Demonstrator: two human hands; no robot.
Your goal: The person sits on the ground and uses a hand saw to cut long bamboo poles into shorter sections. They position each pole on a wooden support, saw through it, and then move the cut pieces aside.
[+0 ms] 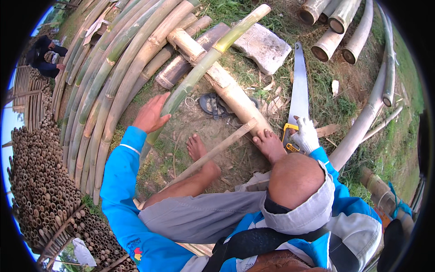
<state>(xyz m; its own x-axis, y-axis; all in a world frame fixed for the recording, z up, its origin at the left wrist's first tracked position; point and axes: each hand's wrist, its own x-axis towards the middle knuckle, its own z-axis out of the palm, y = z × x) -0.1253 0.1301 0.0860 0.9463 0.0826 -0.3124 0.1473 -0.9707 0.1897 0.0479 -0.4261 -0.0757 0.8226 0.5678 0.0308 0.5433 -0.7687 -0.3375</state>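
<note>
My left hand (153,113), bare, rests against the side of a green bamboo pole (195,72), its fingers stretched and the thumb apart. That pole slants across a thicker, notched bamboo log (235,95) on the ground. In a pale work glove, my right hand (306,137) is closed at the yellow handle (290,137) of a handsaw. The saw's long blade (299,88) points away from me over the grass, to the right of the log. One bare foot (268,141) presses on the log's near end. A thin bamboo strip (206,157) leans with its tip on the log.
Long bamboo poles (118,81) lie side by side at left, beyond a stack of cut bamboo ends (38,177). A flat stone (263,47) and a dark sandal (210,105) are near the log. More poles (343,17) lie at far right. Another person (44,56) is far left.
</note>
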